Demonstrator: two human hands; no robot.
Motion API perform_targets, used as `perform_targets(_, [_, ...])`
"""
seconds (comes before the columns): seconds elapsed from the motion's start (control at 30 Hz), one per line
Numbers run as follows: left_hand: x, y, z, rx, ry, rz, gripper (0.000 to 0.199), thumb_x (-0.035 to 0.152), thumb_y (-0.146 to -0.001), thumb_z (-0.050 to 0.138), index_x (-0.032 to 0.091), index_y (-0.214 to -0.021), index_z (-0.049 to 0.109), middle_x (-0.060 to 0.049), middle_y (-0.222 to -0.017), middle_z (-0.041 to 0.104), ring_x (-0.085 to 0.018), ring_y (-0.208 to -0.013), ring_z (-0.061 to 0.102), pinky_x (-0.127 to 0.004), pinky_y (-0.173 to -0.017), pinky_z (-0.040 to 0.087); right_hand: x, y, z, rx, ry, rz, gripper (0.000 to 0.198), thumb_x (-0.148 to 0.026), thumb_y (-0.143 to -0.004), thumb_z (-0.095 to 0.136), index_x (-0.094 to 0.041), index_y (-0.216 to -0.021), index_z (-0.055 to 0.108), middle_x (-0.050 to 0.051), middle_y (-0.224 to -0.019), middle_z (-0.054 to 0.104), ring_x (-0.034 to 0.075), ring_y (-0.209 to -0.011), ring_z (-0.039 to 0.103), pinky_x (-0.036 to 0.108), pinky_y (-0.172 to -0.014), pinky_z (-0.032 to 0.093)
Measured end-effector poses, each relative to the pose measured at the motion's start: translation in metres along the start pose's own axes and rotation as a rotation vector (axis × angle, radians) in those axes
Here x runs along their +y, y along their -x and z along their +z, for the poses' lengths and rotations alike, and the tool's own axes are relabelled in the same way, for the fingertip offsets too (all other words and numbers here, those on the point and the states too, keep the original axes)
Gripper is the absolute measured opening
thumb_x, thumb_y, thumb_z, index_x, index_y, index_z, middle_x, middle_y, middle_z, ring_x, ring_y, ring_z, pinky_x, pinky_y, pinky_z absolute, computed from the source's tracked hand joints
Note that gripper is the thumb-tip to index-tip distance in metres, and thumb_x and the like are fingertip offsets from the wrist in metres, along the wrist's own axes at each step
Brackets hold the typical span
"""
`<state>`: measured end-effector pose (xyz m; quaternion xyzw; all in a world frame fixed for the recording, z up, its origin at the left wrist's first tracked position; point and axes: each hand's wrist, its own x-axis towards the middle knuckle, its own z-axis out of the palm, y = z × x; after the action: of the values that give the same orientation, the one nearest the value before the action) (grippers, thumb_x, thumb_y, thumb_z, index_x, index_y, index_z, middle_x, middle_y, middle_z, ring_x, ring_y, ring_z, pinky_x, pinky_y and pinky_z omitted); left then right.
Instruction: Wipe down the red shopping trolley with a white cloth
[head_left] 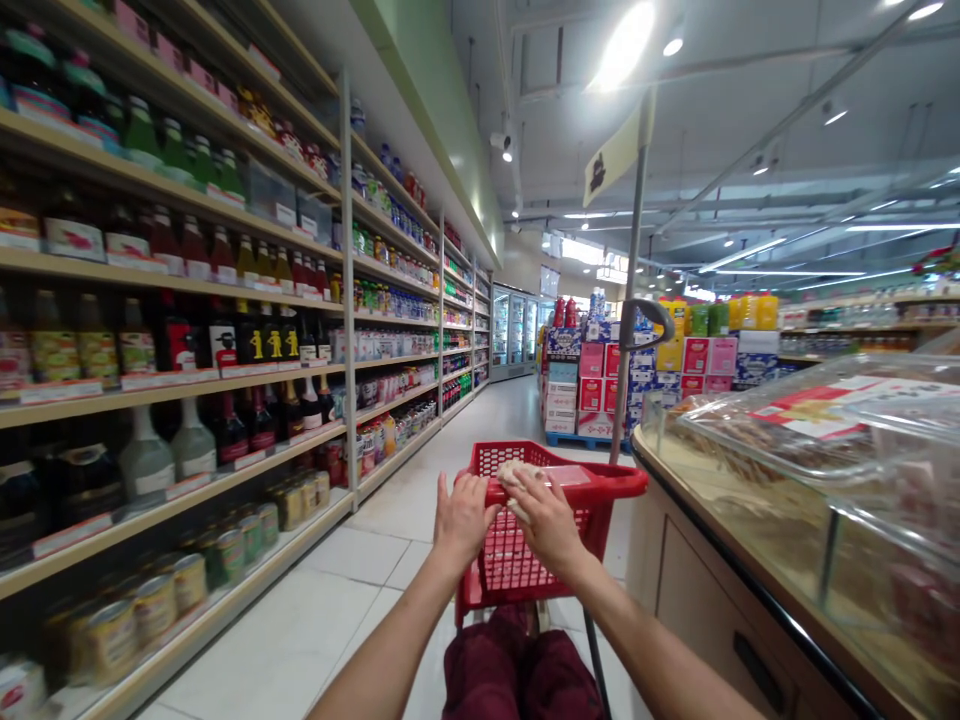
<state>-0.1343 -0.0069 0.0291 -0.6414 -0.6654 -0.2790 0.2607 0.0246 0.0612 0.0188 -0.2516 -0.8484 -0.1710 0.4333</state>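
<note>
A red plastic shopping cart stands directly in front of me, with a perforated basket and a red handle across its near side. My left hand is closed over the handle's left end, its thumb pointing inward. Beside it, my right hand presses a crumpled whitish cloth onto the middle of the handle, with its fingers bent over the cloth. The cloth is partly hidden under those fingers. A grey pole with a hook-shaped holder and a small sign rises at the cart's right side.
Long shelves of bottles and cans line the left. A display counter with clear plastic food boxes runs close on the right. Stacked cartons stand ahead on a blue pallet. The tiled aisle leads toward glass-door fridges.
</note>
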Motion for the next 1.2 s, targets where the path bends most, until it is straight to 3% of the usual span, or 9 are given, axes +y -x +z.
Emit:
perform_targets(0.2, [0.000, 0.000, 0.004, 0.026, 0.008, -0.006, 0.030, 0.031, -0.079, 0.049, 0.018, -0.106, 0.051, -0.008, -0.108, 0.058, -0.022, -0.106, 0.047, -0.053, -0.100, 0.016, 0.030, 0.005, -0.010, 0.141, 0.096, 0.341, 0.032, -0.020, -0.083, 0.034, -0.021, -0.106, 0.057, 0.005, -0.114, 0.056, 0.019, -0.110, 0.045, 0.041, -0.093, 0.026])
perform_targets(0.37, [0.000, 0.000, 0.007, 0.035, 0.000, -0.016, 0.030, 0.030, -0.079, 0.048, 0.017, -0.107, 0.050, -0.008, -0.110, 0.057, -0.022, -0.107, 0.047, -0.054, -0.099, 0.017, 0.002, 0.004, -0.001, 0.023, 0.013, 0.092, 0.034, -0.023, -0.083, 0.038, -0.026, -0.115, 0.050, 0.002, -0.123, 0.048, 0.017, -0.114, 0.041, 0.038, -0.098, 0.021])
perform_targets(0.53, [-0.004, 0.003, 0.011, 0.044, 0.012, -0.028, 0.030, 0.028, -0.081, 0.045, 0.019, -0.109, 0.049, -0.008, -0.114, 0.055, -0.023, -0.111, 0.043, -0.055, -0.099, 0.018, 0.018, 0.006, -0.009, 0.124, 0.093, 0.309, 0.030, -0.021, -0.083, 0.036, -0.021, -0.104, 0.057, 0.006, -0.116, 0.054, 0.020, -0.111, 0.044, 0.041, -0.094, 0.024])
perform_targets(0.73, [-0.006, 0.003, 0.006, 0.021, 0.010, -0.039, 0.031, 0.027, -0.081, 0.043, 0.019, -0.111, 0.048, -0.007, -0.117, 0.053, -0.023, -0.114, 0.040, -0.055, -0.098, 0.018, 0.005, 0.004, -0.005, 0.014, 0.008, 0.077, 0.033, -0.023, -0.083, 0.039, -0.026, -0.114, 0.051, 0.003, -0.123, 0.048, 0.017, -0.113, 0.041, 0.038, -0.099, 0.020])
perform_targets(0.9, [-0.006, 0.003, 0.001, -0.005, -0.002, -0.037, 0.034, 0.029, -0.081, 0.042, 0.020, -0.113, 0.048, -0.007, -0.120, 0.051, -0.023, -0.115, 0.039, -0.055, -0.099, 0.016, 0.024, 0.007, -0.012, 0.119, 0.112, 0.301, 0.031, -0.022, -0.084, 0.036, -0.019, -0.104, 0.058, 0.006, -0.115, 0.055, 0.021, -0.110, 0.044, 0.039, -0.094, 0.026])
perform_targets(1.07, [-0.004, 0.006, 0.006, -0.023, -0.014, 0.065, 0.044, 0.030, -0.079, 0.042, 0.018, -0.121, 0.040, -0.009, -0.129, 0.040, -0.024, -0.121, 0.031, -0.053, -0.100, 0.015, 0.004, 0.003, -0.002, 0.021, 0.046, 0.086, 0.034, -0.023, -0.083, 0.039, -0.026, -0.115, 0.049, 0.002, -0.125, 0.046, 0.018, -0.115, 0.040, 0.037, -0.097, 0.023])
perform_targets(1.13, [-0.004, 0.006, 0.008, -0.042, -0.014, 0.059, 0.046, 0.026, -0.078, 0.041, 0.018, -0.123, 0.038, -0.008, -0.130, 0.040, -0.023, -0.122, 0.029, -0.053, -0.101, 0.014, 0.009, 0.003, -0.003, 0.018, 0.060, 0.127, 0.034, -0.023, -0.082, 0.040, -0.025, -0.115, 0.050, 0.003, -0.125, 0.046, 0.019, -0.113, 0.041, 0.039, -0.097, 0.023])
perform_targets(1.2, [-0.001, 0.006, 0.008, -0.061, -0.022, 0.040, 0.047, 0.023, -0.077, 0.040, 0.016, -0.123, 0.039, -0.009, -0.129, 0.040, -0.023, -0.122, 0.029, -0.053, -0.101, 0.012, 0.021, 0.004, -0.006, 0.052, 0.100, 0.269, 0.033, -0.022, -0.082, 0.038, -0.021, -0.112, 0.053, 0.006, -0.123, 0.048, 0.021, -0.111, 0.043, 0.040, -0.094, 0.026])
